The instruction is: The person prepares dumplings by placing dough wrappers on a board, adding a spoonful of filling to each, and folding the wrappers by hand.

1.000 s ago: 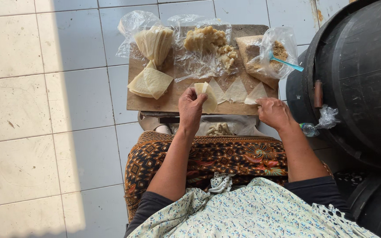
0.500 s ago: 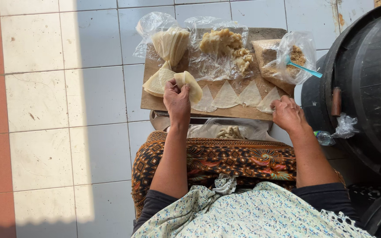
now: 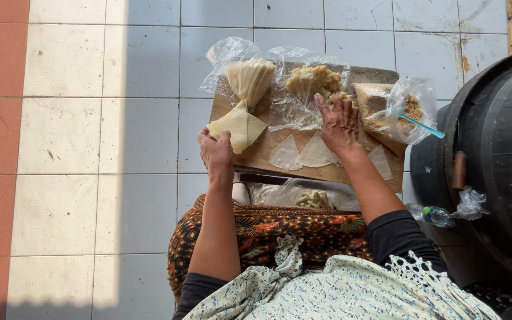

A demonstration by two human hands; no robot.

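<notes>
- My left hand point(image 3: 216, 149) was at the left edge of the wooden board point(image 3: 256, 155), its fingers curled around the corner of a stack of pale triangular wrappers point(image 3: 237, 125), gripping it.
- My right hand point(image 3: 340, 123) lay further up the board, palm down and fingers spread, reaching into the clear plastic bag of crumbly yellowish filling point(image 3: 315, 80); I could not tell whether the fingertips had pinched any of it.
- Three single wrappers were laid flat on the board near my right wrist: one point(image 3: 284, 155) to the left, one point(image 3: 317, 151) partly under my hand, and one point(image 3: 380, 161) at the right edge.
- Another bundle of folded wrappers point(image 3: 250, 78) sat in an open plastic bag at the board's far left corner.
- A second bag with brownish filling point(image 3: 409, 108) stood at the far right of the board, a light blue spoon handle point(image 3: 423, 125) sticking out of it.
- A tray of finished pieces under plastic point(image 3: 303, 197) rested between the board and my patterned skirt point(image 3: 280, 234).
- A large black barrel point(image 3: 496, 160) stood to my right on the white tiled floor point(image 3: 66, 136), with a small plastic bottle point(image 3: 437, 215) lying beside it.
</notes>
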